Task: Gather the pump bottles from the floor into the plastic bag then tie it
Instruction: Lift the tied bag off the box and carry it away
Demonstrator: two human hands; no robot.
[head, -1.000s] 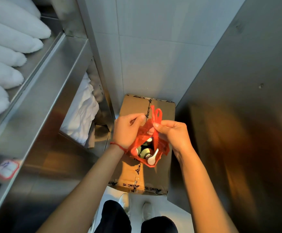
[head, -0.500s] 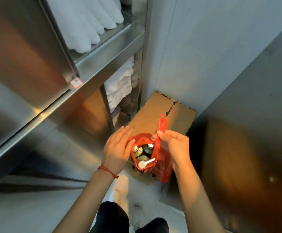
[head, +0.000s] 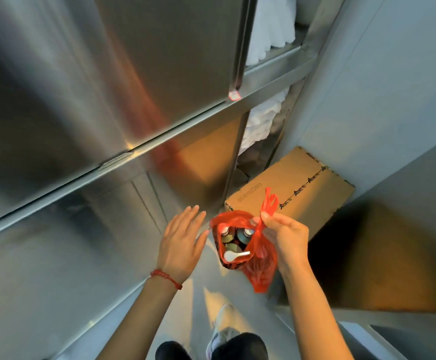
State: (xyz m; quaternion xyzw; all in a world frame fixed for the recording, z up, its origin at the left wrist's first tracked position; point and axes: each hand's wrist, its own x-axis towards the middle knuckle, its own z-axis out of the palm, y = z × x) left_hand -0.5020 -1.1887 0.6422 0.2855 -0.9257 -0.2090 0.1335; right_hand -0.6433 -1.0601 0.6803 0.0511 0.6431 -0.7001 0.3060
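A red plastic bag (head: 262,268) hangs in the air in front of me, its mouth open. Inside it stand several pump bottles (head: 233,241) with white pump heads. My right hand (head: 285,233) pinches the bag's handles at the right side of the mouth, and the handle loops stick up above my fingers. My left hand (head: 183,241) is just left of the bag with fingers spread, holding nothing, its fingertips close to the bag's left rim.
A closed cardboard box (head: 293,189) lies on the floor beyond the bag, against the pale wall. A steel cabinet (head: 107,100) fills the left, with folded white towels (head: 263,120) on its shelves. Another steel surface rises at right. My shoes (head: 223,331) stand on the floor below.
My left hand let go of the bag's left side and drew away with fingers spread. The right hand kept the handles. My view swung left toward the cabinet.
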